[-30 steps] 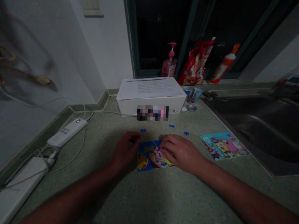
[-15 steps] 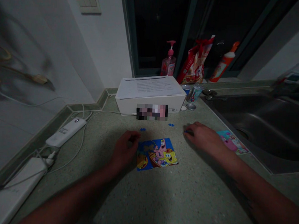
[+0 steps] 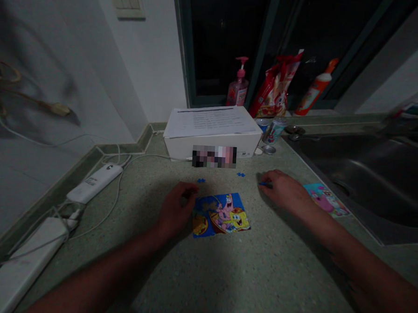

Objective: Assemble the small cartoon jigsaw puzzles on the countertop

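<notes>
Puzzle [image 3: 223, 222] with cartoon figures lay in the middle of the speckled counter [image 3: 223, 278]. On the right was a metal sink [image 3: 369, 176], and on the far side stood a white box [image 3: 181, 148]. The left hand [image 3: 176, 208] was at the puzzle's left edge, its fingers curled; whether they held something, I could not tell. The right hand [image 3: 283, 189], right of the puzzle, pinched a blue piece [image 3: 263, 183] in narrow fingers. Two loose pieces [image 3: 240, 174] lay beyond the puzzle's far edge.
</notes>
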A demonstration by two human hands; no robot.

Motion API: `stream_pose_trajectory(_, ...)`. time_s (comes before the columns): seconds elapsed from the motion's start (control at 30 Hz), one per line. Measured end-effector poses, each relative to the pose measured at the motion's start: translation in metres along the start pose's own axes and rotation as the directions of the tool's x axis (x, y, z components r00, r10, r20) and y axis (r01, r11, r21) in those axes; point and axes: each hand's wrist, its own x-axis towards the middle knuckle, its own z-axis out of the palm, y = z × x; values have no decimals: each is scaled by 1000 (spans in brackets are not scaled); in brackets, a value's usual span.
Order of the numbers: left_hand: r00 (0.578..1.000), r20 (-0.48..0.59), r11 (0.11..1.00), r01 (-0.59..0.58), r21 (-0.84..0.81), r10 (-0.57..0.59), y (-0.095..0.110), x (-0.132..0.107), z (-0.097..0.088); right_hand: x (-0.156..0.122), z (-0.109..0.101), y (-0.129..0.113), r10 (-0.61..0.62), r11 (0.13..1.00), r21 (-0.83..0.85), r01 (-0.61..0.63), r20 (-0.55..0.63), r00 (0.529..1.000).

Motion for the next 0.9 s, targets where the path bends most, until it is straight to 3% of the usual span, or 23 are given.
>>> stream_pose_trajectory(0.2, 1000, 18, 1000, -11, 15, 11, -1, 0, 0, -5, -4, -7, -14, 997, 73, 15, -17, 1000)
stream_pose_trajectory(0.4, 990, 46, 987, -139, 79, 136, 2, -3, -1, -16, 1, -29, -174, 928, 303, 217, -161, 971)
stream_pose_trajectory(0.5, 962, 91, 957, -265, 114, 256, 9, -10, -2, -27, 6, -51, -216, 833, 479, 276, -178, 960)
stream_pose_trajectory(0.63, 900, 165, 898, -423, 118, 403, 19, -21, 1, -42, 16, -80, -245, 640, 711, 290, -169, 955)
stream_pose_trajectory(0.77, 864, 197, 871, -485, 80, 463, 23, -27, 4, -53, 25, -97, -275, 499, 838, 221, -89, 957)
stream_pose_trajectory(0.9, 867, 189, 879, -476, 32, 462, 27, -30, 5, -57, 30, -102, -305, 426, 885, 185, -52, 951)
